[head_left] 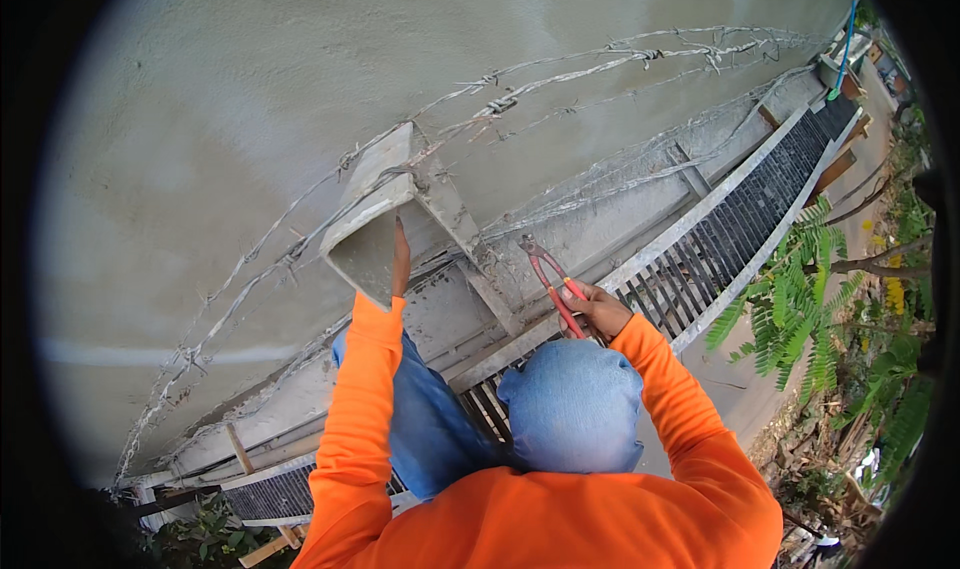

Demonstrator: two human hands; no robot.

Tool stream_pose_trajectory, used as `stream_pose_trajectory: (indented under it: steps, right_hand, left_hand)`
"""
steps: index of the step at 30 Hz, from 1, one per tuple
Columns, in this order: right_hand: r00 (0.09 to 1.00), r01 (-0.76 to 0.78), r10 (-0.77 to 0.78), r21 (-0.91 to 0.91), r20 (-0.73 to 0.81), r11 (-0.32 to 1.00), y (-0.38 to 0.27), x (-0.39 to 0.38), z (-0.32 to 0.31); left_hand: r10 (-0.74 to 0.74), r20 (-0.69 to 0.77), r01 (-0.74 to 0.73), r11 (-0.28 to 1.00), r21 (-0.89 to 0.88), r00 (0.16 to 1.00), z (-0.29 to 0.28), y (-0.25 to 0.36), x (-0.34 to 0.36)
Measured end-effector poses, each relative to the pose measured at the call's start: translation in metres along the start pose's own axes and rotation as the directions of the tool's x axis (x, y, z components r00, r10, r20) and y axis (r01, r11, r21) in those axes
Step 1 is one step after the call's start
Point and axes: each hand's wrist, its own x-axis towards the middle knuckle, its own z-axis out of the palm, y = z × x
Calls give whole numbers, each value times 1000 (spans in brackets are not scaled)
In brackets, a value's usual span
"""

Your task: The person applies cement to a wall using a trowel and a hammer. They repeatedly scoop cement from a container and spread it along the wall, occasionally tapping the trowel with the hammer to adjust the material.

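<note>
My right hand (598, 311) grips red-handled end-cutting pincers (546, 276). Their metal jaws point up and left, apart from the wire. My left hand (401, 256) is seen edge-on with its fingers stretched out, against the open-ended hollow of a grey concrete post (372, 231); whether it touches the post I cannot tell. Strands of barbed wire (500, 101) run along the wall and pass across the post's upper part.
A tall grey wall (230, 119) rises ahead. A slatted metal walkway (690, 259) runs under my bent, jeans-clad knees (570, 399). Beyond it, lower down, lie a path and leafy branches (790, 309). A blue rope (846, 49) hangs at the far right.
</note>
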Motion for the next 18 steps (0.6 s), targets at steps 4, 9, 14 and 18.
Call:
stream_pose_trajectory:
  steps: [4, 9, 14, 18]
  right_hand:
    - [928, 24, -75, -143, -364, 990, 34, -32, -70]
    - [908, 9, -106, -234, -406, 972, 75, -38, -127]
    - [856, 36, -49, -37, -514, 999, 110, -39, -117]
    - [816, 21, -13, 7, -577, 1000, 120, -36, -109]
  left_hand:
    - [48, 1, -47, 977, -209, 999, -1, 6, -46]
    - [-282, 550, 158, 952, 262, 786, 61, -46, -73]
    - [-421, 644, 24, 847, 531, 639, 114, -97, -71]
    - [-471, 624, -24, 786, 617, 624, 115, -112, -65]
